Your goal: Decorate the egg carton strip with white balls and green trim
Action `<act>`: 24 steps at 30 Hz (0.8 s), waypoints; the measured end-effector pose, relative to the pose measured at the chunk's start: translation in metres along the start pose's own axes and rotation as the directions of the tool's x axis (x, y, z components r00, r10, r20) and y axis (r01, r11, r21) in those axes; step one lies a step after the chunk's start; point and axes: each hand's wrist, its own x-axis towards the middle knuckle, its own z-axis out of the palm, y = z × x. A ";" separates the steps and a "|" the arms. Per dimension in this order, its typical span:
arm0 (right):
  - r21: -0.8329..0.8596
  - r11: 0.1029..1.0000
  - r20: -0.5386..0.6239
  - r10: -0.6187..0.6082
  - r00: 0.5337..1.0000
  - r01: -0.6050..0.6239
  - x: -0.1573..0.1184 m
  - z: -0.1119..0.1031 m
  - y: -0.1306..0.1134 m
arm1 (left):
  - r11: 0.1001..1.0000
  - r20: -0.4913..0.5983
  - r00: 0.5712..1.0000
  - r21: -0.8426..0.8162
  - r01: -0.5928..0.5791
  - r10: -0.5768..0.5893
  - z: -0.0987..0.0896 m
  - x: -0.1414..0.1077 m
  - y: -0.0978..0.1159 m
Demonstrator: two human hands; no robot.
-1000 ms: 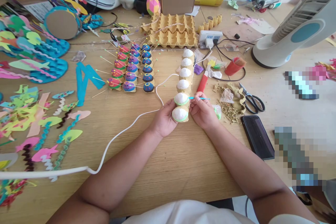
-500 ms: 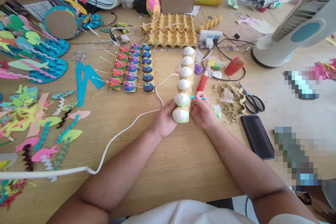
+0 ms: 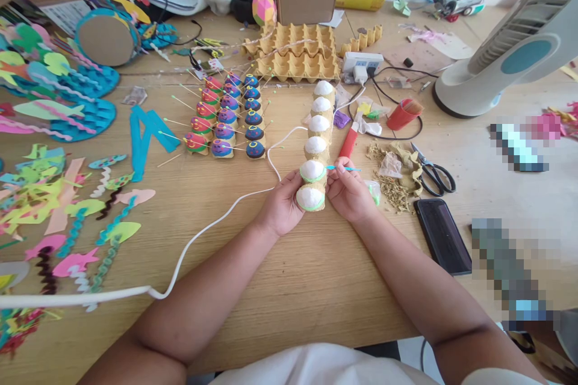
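Note:
An egg-carton strip (image 3: 318, 143) with several white-topped domes runs away from me at the middle of the table. Light green edging shows around its two nearest domes. My left hand (image 3: 283, 203) grips the near end of the strip from the left. On the other side, my right hand (image 3: 350, 190) pinches a thin blue tool (image 3: 343, 168), its tip touching the edge of the second-nearest dome. To the left stand three rows of painted carton pieces (image 3: 224, 130) in red, purple and blue, with thin pins sticking out.
A white cable (image 3: 203, 230) crosses the table on the left, near paper fish (image 3: 76, 263). On the right are a red-handled knife (image 3: 347, 143), scissors (image 3: 434, 175), a phone (image 3: 443, 234) and a fan (image 3: 492, 72). Egg trays (image 3: 293, 51) lie at the back.

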 end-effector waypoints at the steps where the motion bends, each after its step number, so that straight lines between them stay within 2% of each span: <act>1: 0.005 1.000 0.005 0.001 1.000 -0.001 0.000 0.000 0.000 | 1.000 0.000 1.000 0.005 0.002 -0.002 0.000 0.000 0.000; 8: -0.009 1.000 0.015 0.008 1.000 -0.007 0.001 -0.003 0.001 | 1.000 -0.035 0.999 0.005 0.001 -0.001 -0.001 0.000 0.000; 15: 0.035 0.999 0.018 0.030 0.999 -0.030 0.000 -0.001 -0.001 | 1.000 -0.009 1.000 0.023 -0.020 0.020 -0.003 0.001 0.000; 24: 0.000 1.000 0.032 0.031 0.999 -0.031 0.001 -0.003 0.001 | 1.000 -0.008 1.000 0.002 -0.021 0.021 -0.003 0.002 0.001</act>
